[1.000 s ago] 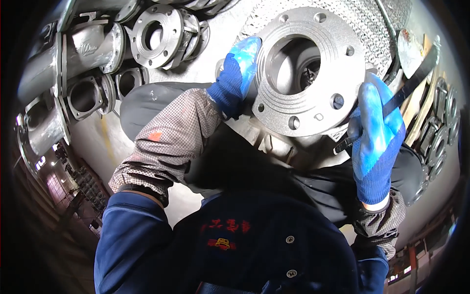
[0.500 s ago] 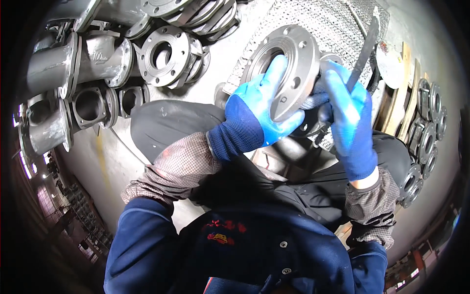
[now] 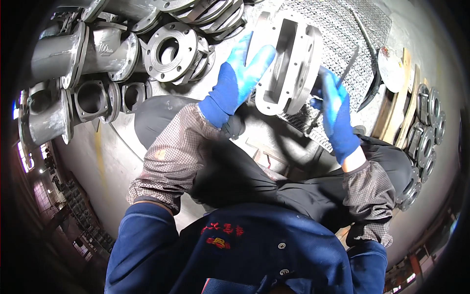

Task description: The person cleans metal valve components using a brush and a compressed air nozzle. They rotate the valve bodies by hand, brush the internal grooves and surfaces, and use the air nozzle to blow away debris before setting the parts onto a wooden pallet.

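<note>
A grey flanged valve body (image 3: 266, 93) stands on edge between my hands, its long slot opening facing up toward me. My left hand (image 3: 232, 81), in a blue glove, straddles its left flange, with the thumb on the near side and the fingers stretched along the outer face. To the right of the body, my gloved right hand (image 3: 335, 110) has its fingers curled round a dark, flat, file-like bar (image 3: 351, 63), which sticks out past them. The hand's inner side is partly hidden, and I cannot tell whether it touches the right flange.
A patterned metal plate (image 3: 338, 29) lies beneath the work. Flanged pipe castings (image 3: 54, 59) and stacked flanges (image 3: 171, 54) crowd the left. At the right are wooden slats (image 3: 391, 110), a pale disc (image 3: 391, 68), a black hose (image 3: 374, 88) and more flanged castings (image 3: 426, 142).
The valve body has turned from showing its round flange to showing its slot. My left hand has come out of the bore and moved left; my right hand has shifted slightly left and down.
</note>
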Action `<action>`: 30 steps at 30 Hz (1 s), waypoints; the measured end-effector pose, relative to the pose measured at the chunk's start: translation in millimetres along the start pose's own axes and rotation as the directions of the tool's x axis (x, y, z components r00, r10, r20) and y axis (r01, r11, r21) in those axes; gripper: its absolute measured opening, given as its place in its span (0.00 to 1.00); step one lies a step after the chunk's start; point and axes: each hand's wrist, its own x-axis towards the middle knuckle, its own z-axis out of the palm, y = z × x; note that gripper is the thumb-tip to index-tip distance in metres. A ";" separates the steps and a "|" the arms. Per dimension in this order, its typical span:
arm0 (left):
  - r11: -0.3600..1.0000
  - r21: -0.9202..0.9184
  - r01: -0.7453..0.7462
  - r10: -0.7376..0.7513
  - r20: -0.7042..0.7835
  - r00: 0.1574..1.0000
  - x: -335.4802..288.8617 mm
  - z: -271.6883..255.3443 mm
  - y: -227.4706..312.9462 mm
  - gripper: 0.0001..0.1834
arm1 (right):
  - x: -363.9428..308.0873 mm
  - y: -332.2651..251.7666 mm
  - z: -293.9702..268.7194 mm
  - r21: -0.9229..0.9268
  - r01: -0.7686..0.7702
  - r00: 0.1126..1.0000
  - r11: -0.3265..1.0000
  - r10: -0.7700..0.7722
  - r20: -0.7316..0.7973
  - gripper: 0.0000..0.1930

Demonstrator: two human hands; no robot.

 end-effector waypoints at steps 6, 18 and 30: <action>0.998 -0.059 0.036 -0.036 -0.007 0.999 0.6 14.8 -51.8 0.27 | 23.4 11.9 12.4 0.021 0.098 0.988 0.995 -0.095 -0.123 0.15; 0.644 -0.630 0.435 -0.356 0.256 0.899 7.0 27.8 12.3 0.30 | 12.2 3.8 -5.9 0.093 0.077 0.992 0.993 -0.067 -0.105 0.14; 0.896 -0.424 0.133 -0.040 0.220 0.975 -3.2 34.2 25.5 0.20 | -13.0 -2.8 -23.7 -0.214 0.209 0.978 0.954 -0.206 0.036 0.10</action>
